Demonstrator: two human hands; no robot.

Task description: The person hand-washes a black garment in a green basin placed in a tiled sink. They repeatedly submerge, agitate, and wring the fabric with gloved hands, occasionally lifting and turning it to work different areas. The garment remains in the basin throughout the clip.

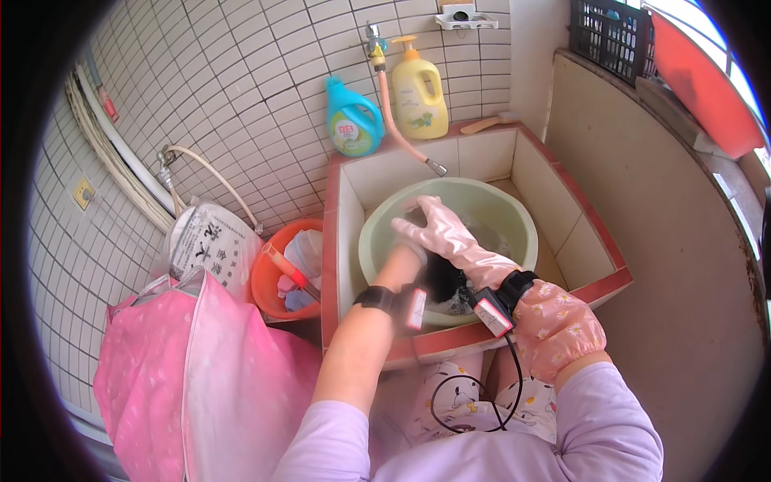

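Note:
My right hand point(443, 229), in a shiny pink rubber glove with a flowered cuff, is over a pale green plastic basin point(524, 241). Its thumb and fingers are apart, and I see nothing held in them. My left hand point(414, 250) is beside and partly behind the glove; its fingers are mostly hidden and blurred, so its grip is unclear. Below both hands, dark wet cloth point(444, 280) lies in sudsy water in the basin. Black bands with small labelled devices circle both wrists, and a black cable hangs from the right one.
The basin stands in a tiled sink point(545, 159) with a red rim. Above it hangs a pink hose point(388, 108). Blue point(354, 123) and yellow point(420, 96) detergent bottles and a wooden-handled brush point(485, 123) rest along the back rim. Leftward are an orange bucket point(262, 289) and a pink-covered object point(199, 373).

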